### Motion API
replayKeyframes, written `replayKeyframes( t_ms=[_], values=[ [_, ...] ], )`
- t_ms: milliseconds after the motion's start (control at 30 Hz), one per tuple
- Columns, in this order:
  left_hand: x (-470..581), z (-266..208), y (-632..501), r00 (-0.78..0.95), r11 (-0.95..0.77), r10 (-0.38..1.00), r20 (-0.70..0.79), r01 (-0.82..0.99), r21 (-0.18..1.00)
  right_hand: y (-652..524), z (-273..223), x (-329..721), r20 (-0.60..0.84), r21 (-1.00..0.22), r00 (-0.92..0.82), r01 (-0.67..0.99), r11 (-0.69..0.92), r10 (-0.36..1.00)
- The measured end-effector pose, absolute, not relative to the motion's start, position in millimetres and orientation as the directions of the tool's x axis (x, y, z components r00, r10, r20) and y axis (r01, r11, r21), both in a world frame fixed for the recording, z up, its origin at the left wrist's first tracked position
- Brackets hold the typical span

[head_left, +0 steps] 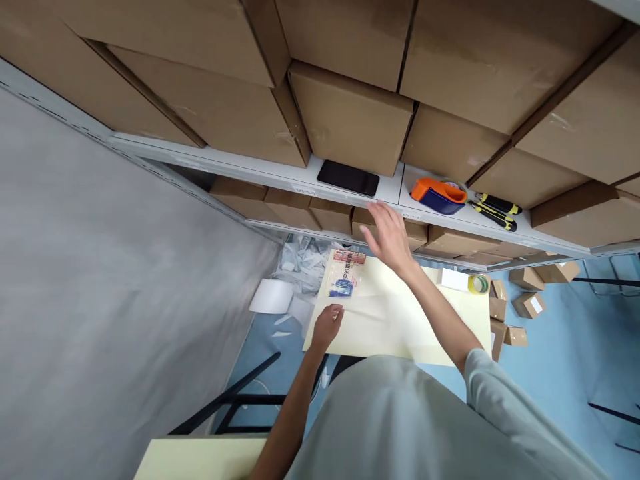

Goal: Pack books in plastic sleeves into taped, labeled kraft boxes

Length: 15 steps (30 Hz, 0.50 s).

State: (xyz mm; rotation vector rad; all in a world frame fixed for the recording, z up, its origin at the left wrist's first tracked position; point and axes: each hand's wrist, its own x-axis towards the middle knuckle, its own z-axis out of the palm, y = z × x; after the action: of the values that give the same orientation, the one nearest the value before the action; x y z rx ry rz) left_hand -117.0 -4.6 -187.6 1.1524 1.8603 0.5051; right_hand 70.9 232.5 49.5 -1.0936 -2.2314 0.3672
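My right hand (389, 239) is raised over the table, fingers stretched out and apart, with nothing in it. Its fingertips come close to the front edge of the shelf (280, 175), just below a black phone (349, 178) lying there. Low over the near left part of the pale yellow table (430, 327), my left hand (327, 325) has its fingers curled together; what they hold, if anything, is hidden. Beyond it lies a flat item with a printed cover, perhaps a book (345, 275). A thin translucent sheet (367, 308) appears to lie beside that hand.
On the shelf sit an orange and blue tape dispenser (439, 195) and black-yellow pliers (496, 211), before cardboard boxes (353, 113). A tape roll (479, 284) and white box (453, 279) are at the table's far right. Crumpled paper (300, 263) lies left; small boxes (529, 305) right.
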Motion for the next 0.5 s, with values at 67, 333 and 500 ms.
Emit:
replayKeyframes(
  t_ms=[67,333,500],
  values=[
    [-126,-194,-10,-0.2,0.503,0.859,-0.471,0.502,0.704,265,56,49,0.402,-0.433,-0.499,0.635,0.64,0.767],
    [-147,-216,-34,-0.216,0.535,0.84,-0.497,0.484,0.693,330,37,14,0.315,-0.33,-0.555,0.696,0.638,0.769],
    [-156,-222,-36,-0.245,0.502,0.861,-0.446,0.555,0.663,312,46,18,0.367,-0.31,-0.524,0.71,0.633,0.768]
  ],
)
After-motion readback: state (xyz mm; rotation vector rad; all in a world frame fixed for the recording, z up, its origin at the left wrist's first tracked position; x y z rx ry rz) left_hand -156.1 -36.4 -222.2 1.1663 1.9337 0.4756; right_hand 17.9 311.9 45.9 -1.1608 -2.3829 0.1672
